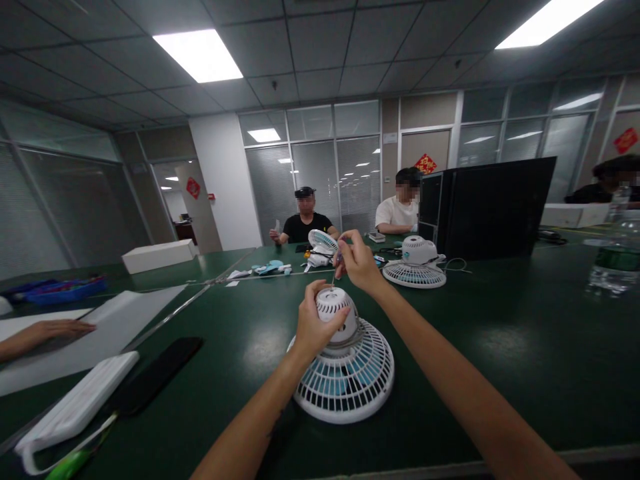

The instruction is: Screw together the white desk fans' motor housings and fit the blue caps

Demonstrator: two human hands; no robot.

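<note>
A small white fan [345, 373] with blue blades lies face down on the green table [500, 347] in front of me. My left hand [314, 327] is wrapped round its white motor housing [334, 303]. Just above the housing, my right hand [356, 259] pinches a thin screwdriver [338, 261] that points down at the housing's top.
A second fan [415, 263] lies face down farther back, with a black monitor [487, 207] to its right. Two people sit across the table. Another person's hand [50, 331] rests at the left on white sheets. A white power bank [80, 400] and black phone [160, 373] lie near left.
</note>
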